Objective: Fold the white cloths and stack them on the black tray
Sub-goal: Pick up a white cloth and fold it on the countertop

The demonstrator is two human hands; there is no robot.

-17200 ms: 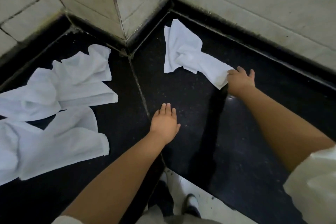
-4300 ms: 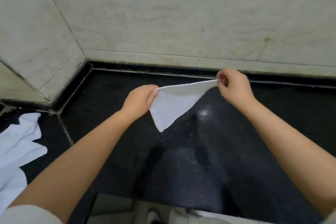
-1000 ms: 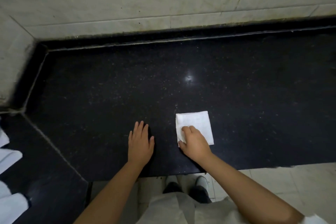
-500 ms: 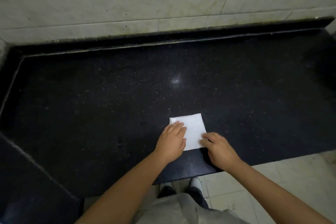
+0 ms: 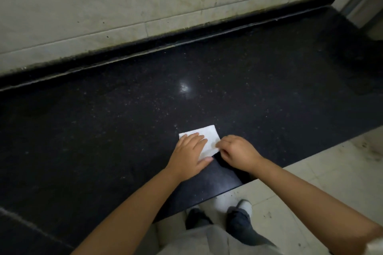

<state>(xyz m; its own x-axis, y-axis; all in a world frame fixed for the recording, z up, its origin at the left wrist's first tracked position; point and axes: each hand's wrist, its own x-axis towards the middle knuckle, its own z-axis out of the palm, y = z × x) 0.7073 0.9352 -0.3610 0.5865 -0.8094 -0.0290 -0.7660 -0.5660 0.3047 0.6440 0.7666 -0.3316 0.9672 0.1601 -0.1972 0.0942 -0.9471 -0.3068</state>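
White cloth (image 5: 209,138), folded down to a small square, lies on the black counter (image 5: 124,122) close to its front edge, right in front of me. No tray shows in this view, so I judge that this square has yet to reach a stack.

What worries me is the fold springing open. If I lift my left hand (image 5: 189,152) before the crease is set, the layers could fan apart. The cloth also sits near the counter's lip, so a careless drag toward me could pull it off onto the floor tiles (image 5: 331,182). Pinching only the top layer with the right hand would peel it open rather than carry it.

My left hand lies flat, fingers straight and together, palm pressing down on the cloth's left half and covering much of it. My right hand (image 5: 238,152) rests at the cloth's right edge with fingers curled under; it seems to nip that edge, though I can't see the fingertips clearly. Both forearms reach in from below, converging on the square.
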